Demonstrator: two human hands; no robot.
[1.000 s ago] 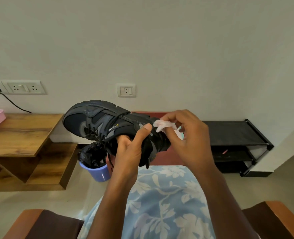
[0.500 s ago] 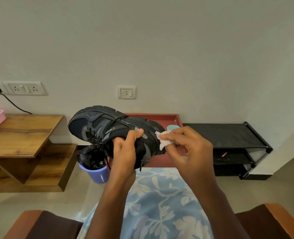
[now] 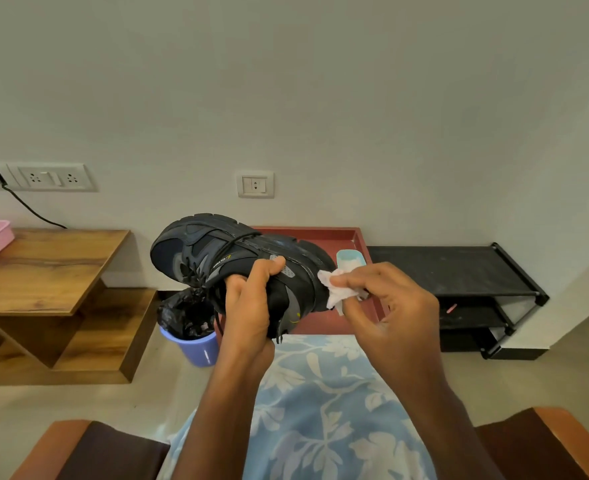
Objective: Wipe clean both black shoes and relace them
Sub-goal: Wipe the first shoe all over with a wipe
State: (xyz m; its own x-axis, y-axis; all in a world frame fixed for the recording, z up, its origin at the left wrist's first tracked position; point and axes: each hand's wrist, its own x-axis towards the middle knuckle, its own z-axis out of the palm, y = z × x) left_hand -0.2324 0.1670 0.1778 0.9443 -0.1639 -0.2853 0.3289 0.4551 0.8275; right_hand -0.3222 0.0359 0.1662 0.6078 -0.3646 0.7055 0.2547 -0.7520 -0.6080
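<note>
Wiping is at the heel now. The white wipe (image 3: 336,292), which a second ago lay on the upper edge of the heel, now sits lower, on the heel's side, so the stroke has gone downward. I judge that cleaning of this black shoe (image 3: 224,258) is in progress and relacing is not yet begun.

The shoe is held in the air at the centre of the frame, sole turned up, toe to the left. The left hand (image 3: 251,306) grips its middle, with the thumb pressed on the side. The right hand (image 3: 390,313) pinches the wipe between thumb and fingertips.

The left fingers are hidden behind the shoe. The laces (image 3: 196,275) hang loose at the left, too dark to follow. The second shoe is not in view.
</note>
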